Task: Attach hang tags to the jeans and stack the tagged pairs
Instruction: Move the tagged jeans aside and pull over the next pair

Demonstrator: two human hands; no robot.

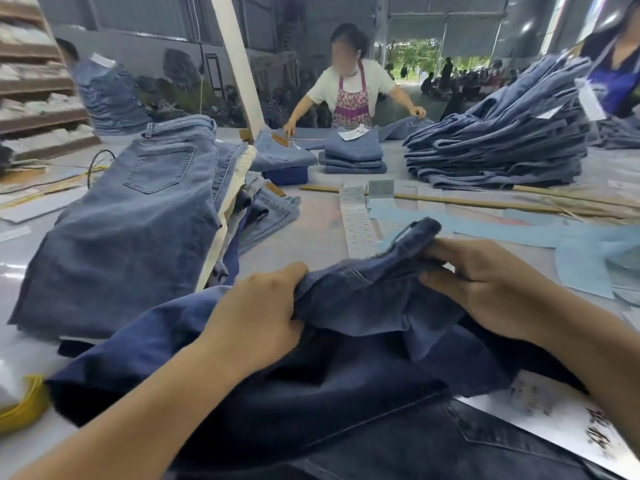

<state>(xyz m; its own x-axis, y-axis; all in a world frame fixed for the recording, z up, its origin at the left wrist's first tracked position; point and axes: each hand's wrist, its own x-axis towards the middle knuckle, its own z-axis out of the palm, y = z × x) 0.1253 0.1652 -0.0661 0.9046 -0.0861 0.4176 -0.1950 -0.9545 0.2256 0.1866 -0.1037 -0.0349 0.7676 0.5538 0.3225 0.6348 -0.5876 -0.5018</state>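
Jeans point(346, 323), dark denim, sit bunched at lower center of the surface point(311, 233); left hand point(263, 313) and right hand point(485, 285) both grip the waistband. Soft, floppy, heavyish I'd guess, so grab the waistband.

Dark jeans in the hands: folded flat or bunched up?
Bunched up: the dark jeans lie rumpled, the left hand and right hand gripping gathered cloth.

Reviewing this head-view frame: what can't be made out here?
- Left hand: fingers buried in the dark jeans, so fingertips hidden.
- Any hang tag on that pair: none visible; folds may hide it.
- Label strip: print too small to read.
- Printed sheet: text blurred, partly under the right arm.
- Yellow item: cut off by the left edge.
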